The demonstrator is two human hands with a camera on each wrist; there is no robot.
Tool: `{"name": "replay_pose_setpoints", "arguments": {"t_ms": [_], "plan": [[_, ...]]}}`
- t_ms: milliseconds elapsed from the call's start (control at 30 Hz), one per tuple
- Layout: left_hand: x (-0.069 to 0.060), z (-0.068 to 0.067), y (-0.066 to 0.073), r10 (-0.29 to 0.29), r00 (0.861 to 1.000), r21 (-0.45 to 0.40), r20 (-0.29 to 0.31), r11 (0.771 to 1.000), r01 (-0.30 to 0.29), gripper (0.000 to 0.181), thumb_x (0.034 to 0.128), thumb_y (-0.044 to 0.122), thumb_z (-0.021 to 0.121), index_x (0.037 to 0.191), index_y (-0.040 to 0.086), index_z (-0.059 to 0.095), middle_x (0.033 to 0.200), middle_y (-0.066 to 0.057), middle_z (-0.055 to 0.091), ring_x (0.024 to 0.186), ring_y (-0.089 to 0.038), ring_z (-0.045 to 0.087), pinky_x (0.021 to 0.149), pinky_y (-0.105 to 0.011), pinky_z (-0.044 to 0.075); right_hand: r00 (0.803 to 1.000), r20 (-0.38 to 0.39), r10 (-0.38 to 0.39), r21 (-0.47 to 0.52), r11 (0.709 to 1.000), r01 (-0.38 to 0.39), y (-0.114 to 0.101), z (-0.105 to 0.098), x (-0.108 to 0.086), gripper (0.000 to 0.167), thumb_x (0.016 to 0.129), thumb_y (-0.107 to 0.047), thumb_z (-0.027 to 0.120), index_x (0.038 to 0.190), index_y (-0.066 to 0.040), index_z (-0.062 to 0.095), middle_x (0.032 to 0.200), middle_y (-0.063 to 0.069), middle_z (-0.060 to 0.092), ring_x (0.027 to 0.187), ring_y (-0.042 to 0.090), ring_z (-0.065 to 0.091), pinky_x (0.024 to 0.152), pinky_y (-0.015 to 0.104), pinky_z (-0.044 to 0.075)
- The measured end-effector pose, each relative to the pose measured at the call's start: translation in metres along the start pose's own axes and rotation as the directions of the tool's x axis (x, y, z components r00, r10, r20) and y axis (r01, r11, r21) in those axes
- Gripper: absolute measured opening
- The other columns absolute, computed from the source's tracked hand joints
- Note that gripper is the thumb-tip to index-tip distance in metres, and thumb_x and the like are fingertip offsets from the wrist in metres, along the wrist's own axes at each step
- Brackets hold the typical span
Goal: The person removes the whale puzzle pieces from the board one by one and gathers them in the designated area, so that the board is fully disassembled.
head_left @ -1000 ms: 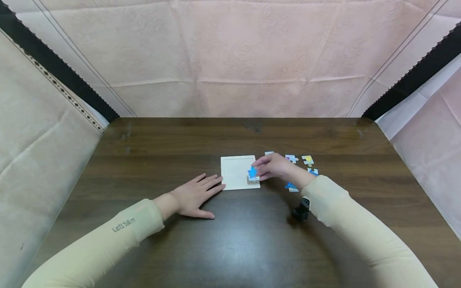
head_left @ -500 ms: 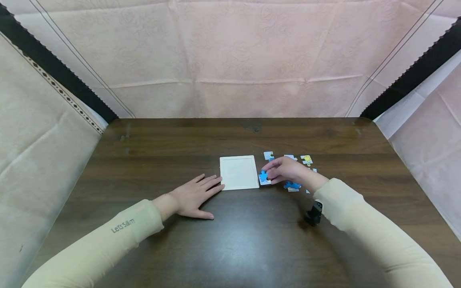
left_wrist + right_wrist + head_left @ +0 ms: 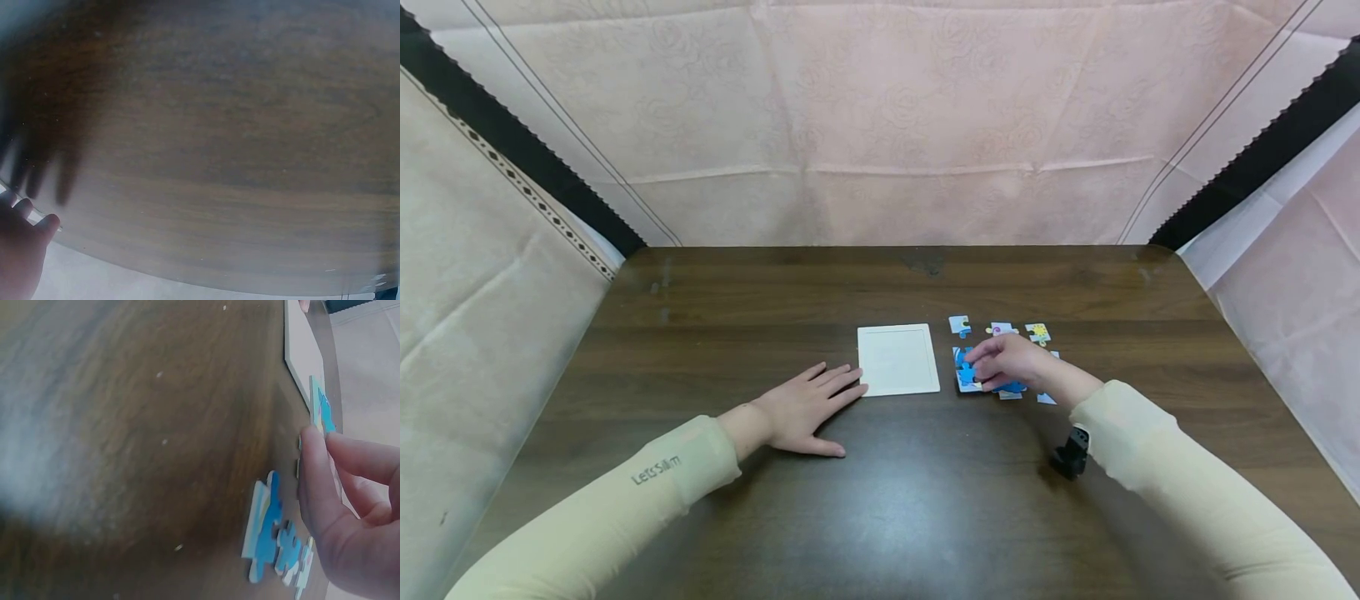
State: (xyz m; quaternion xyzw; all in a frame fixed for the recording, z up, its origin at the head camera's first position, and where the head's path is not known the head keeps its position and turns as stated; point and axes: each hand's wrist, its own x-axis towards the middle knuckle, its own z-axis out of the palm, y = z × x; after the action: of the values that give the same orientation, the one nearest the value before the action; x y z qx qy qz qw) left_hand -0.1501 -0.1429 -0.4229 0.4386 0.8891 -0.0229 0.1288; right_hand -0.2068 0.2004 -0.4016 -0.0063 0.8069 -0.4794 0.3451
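Note:
A white square puzzle tray lies on the table with a bare inner surface. My left hand rests flat with fingers spread, its fingertips at the tray's left edge. To the right of the tray, my right hand pinches a blue and white puzzle piece. In the right wrist view, thumb and finger grip that puzzle piece by its near end. Beyond it, partly covered by the right hand, lies another blue puzzle piece.
Several loose puzzle pieces lie around the right hand, including a light one, a yellow-patterned one and a blue one. The brown table meets a pale cloth backdrop at its far edge.
My right hand has moved right with the puzzle piece, from over the tray's right side to beside the loose pieces. My left hand has stayed in place.

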Motion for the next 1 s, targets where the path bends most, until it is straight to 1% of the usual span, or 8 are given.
{"name": "replay_pose_setpoints", "arguments": {"t_ms": [267, 400, 600, 833, 1000], "plan": [[0.0002, 0.0026, -0.0008, -0.002, 1.000, 0.001, -0.001, 1.000, 0.002, 0.087, 0.0855, 0.067, 0.044, 0.150, 0.016, 0.019, 0.157, -0.007, 0.017, 0.145, -0.025, 0.017, 0.116, -0.047, 0.017, 1.000, 0.011, -0.009, -0.020, 1.000, 0.009, 0.0045, -0.0021, -0.0013, 0.034, 0.090, -0.001, 0.056, 0.122, 0.011, 0.053, 0.083, 0.004, 0.066, 0.072, 0.011, 0.062, 0.072, 0.028, 0.057], [0.0012, 0.0037, -0.0013, -0.010, 1.000, -0.004, 0.009, 1.000, 0.010, 0.087, 0.0853, 0.068, 0.043, 0.151, 0.017, 0.018, 0.158, -0.006, 0.016, 0.145, -0.024, 0.016, 0.117, -0.047, 0.016, 1.000, 0.008, -0.009, -0.025, 1.000, 0.010, 0.0035, -0.0017, -0.0022, 0.034, 0.090, -0.001, 0.057, 0.122, 0.011, 0.054, 0.083, 0.004, 0.067, 0.071, 0.010, 0.062, 0.072, 0.027, 0.057], [0.0011, 0.0032, -0.0012, 0.001, 1.000, -0.005, -0.003, 1.000, -0.001, 0.086, 0.0855, 0.067, 0.045, 0.150, 0.016, 0.020, 0.157, -0.007, 0.018, 0.145, -0.026, 0.018, 0.116, -0.048, 0.018, 1.000, 0.005, -0.001, -0.045, 0.999, 0.001, 0.0020, -0.0017, -0.0020, 0.033, 0.089, -0.001, 0.058, 0.120, 0.011, 0.055, 0.082, 0.005, 0.066, 0.069, 0.011, 0.062, 0.071, 0.028, 0.057], [-0.0006, 0.0017, -0.0006, 0.000, 1.000, -0.004, -0.008, 1.000, 0.000, 0.086, 0.0859, 0.066, 0.046, 0.150, 0.015, 0.020, 0.157, -0.007, 0.017, 0.145, -0.026, 0.017, 0.116, -0.048, 0.017, 1.000, -0.006, -0.025, -0.149, 0.989, 0.024, -0.0023, -0.0054, -0.0033, 0.032, 0.090, -0.005, 0.058, 0.118, 0.010, 0.057, 0.093, 0.015, 0.066, 0.075, 0.014, 0.062, 0.072, 0.031, 0.057], [-0.0009, 0.0029, -0.0006, 0.008, 1.000, 0.008, -0.019, 1.000, -0.008, 0.086, 0.0862, 0.066, 0.045, 0.150, 0.015, 0.020, 0.157, -0.008, 0.017, 0.145, -0.027, 0.017, 0.116, -0.049, 0.017, 0.999, -0.008, -0.033, -0.162, 0.986, 0.031, -0.0038, -0.0068, -0.0047, 0.033, 0.091, -0.007, 0.057, 0.118, 0.010, 0.056, 0.098, 0.019, 0.065, 0.078, 0.016, 0.062, 0.075, 0.034, 0.057]]}}
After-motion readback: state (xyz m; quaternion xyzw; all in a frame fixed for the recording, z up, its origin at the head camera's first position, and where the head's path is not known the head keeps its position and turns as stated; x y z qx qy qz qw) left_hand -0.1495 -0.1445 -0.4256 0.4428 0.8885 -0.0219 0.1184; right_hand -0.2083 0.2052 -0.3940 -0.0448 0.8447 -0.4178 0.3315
